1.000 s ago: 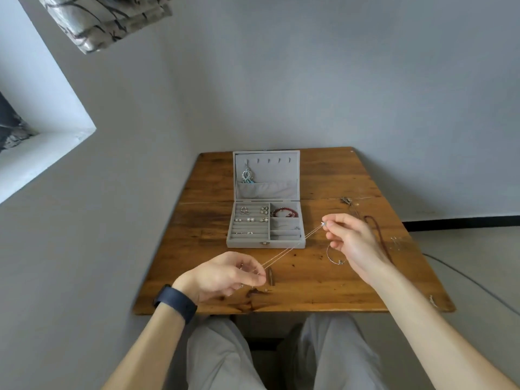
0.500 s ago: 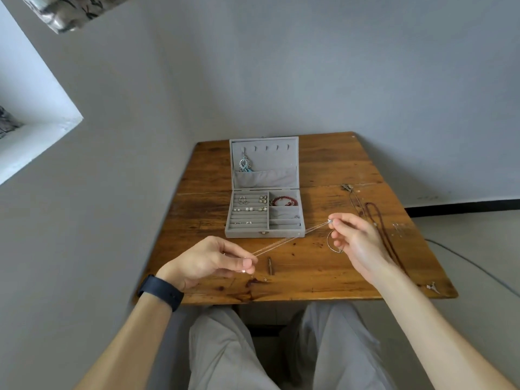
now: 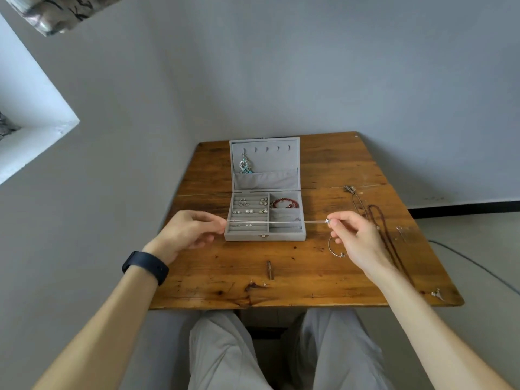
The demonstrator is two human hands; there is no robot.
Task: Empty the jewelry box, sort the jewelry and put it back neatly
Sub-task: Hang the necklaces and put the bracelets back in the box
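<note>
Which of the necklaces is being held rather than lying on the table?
The thin silver chain, pinched taut between the left hand and the right hand; the dark cord necklace lies loose on the table.

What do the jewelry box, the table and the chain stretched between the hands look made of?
The jewelry box looks covered in grey velvet-like fabric: matte, no glare. The table is varnished wood: grain, knots, slight sheen. The chain seems silvery metal, thin and pale; too fine to be sure.

The left hand (image 3: 187, 233) and right hand (image 3: 356, 239) pinch opposite ends of a thin silver chain (image 3: 277, 221), stretched level above the open jewelry box (image 3: 265, 218).
</note>
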